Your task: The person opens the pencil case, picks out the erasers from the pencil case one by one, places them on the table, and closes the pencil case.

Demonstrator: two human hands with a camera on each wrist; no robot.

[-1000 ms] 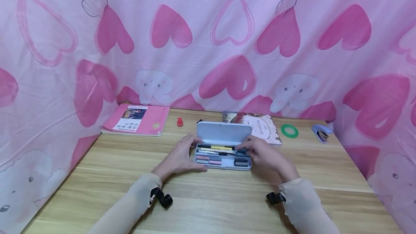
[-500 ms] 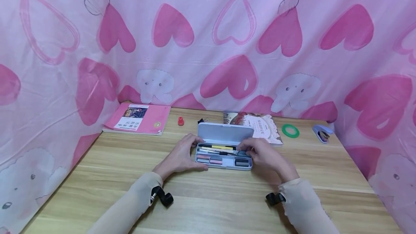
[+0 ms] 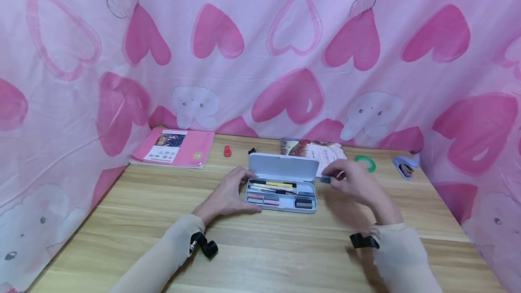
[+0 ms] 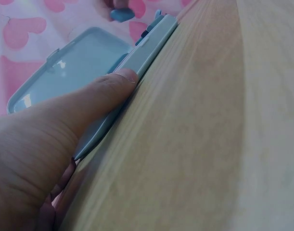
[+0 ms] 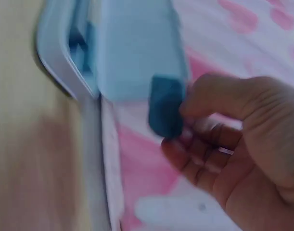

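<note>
An opened light blue pencil case [image 3: 281, 210] lies on the table, its lid [image 3: 283, 167] tilted up at the back. My left hand [image 3: 226, 194] grips its left end, with the thumb [image 4: 106, 94] on the front wall. Inside are several pens [image 3: 272, 187], pink-and-grey blocks [image 3: 262, 200] and a dark block [image 3: 303, 203]. To the right of the case and above the table, my right hand [image 3: 358, 184] pinches a small dark teal piece [image 5: 166, 106] with one rounded end. Its exact kind is blurred.
Behind the case lie a decorated booklet [image 3: 311, 150] and a black clip [image 3: 254, 151]. A red stamp-like object [image 3: 227, 150] and a pink book [image 3: 179, 148] are at back left. A green tape roll [image 3: 365, 163] and a purple stapler [image 3: 404, 167] lie at right. Heart-patterned curtain [image 3: 289, 96] encloses the table.
My right hand has lifted the teal piece out of the case's right compartment and moved right with it. My left hand has kept its grip on the case.
</note>
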